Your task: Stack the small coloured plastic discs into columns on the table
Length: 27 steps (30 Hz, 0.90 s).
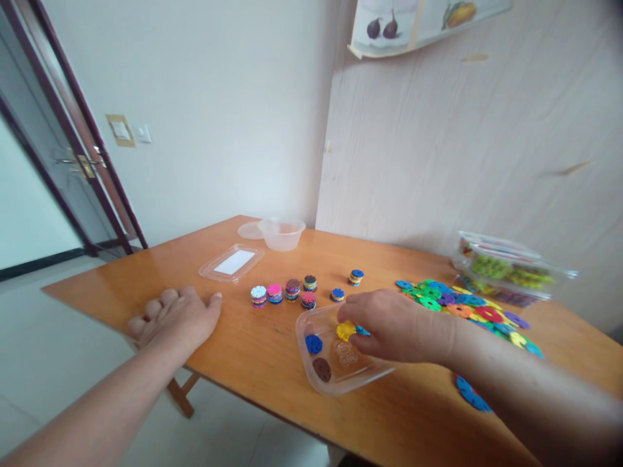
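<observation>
My right hand (394,324) reaches over a clear plastic tray (335,383) near the table's front edge, its fingers pinched on a yellow toothed disc (345,331). A blue disc (314,344) and a dark brown disc (322,369) lie in the tray. My left hand (178,318) rests on the wooden table (253,350) to the left, fingers curled under, thumb out, holding nothing. Several short stacks of coloured discs (292,290) stand in a row just beyond the tray.
A loose pile of coloured discs (462,308) spreads at the right, with a clear bag of more discs (506,269) behind it. A flat clear lid (232,263) and a clear bowl (281,233) sit at the back. A wall runs behind; a door stands left.
</observation>
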Motion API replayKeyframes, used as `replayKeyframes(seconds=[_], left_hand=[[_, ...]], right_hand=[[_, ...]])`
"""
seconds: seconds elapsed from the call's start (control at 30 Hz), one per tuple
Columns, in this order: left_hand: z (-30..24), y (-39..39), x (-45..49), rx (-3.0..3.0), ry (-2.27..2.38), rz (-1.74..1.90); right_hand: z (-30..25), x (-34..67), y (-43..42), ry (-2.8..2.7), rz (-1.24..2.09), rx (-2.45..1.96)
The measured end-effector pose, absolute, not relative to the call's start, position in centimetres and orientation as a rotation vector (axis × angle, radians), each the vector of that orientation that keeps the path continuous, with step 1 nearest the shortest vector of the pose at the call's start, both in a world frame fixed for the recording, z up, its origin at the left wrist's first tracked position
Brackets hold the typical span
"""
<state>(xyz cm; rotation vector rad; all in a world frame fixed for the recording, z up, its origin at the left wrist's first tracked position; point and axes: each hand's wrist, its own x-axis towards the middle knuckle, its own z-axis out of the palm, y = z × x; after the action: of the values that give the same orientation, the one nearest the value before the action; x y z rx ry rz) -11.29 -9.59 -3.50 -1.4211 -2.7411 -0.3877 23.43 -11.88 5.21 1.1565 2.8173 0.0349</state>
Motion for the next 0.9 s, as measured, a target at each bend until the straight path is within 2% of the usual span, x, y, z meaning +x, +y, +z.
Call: replayKeyframes(seconds=[0.3,0.9], left_hand=[[-3.5,-9.5,-11.2,-1.428,-2.716,-0.406],[-3.4,-9.7,-11.2,-1.424,-2.715,-0.414]], right_hand=[[3.7,23.7,-11.6,2.821,0.047,1.165],[4.8,23.4,-12.1,2.763,0.107,1.150]])
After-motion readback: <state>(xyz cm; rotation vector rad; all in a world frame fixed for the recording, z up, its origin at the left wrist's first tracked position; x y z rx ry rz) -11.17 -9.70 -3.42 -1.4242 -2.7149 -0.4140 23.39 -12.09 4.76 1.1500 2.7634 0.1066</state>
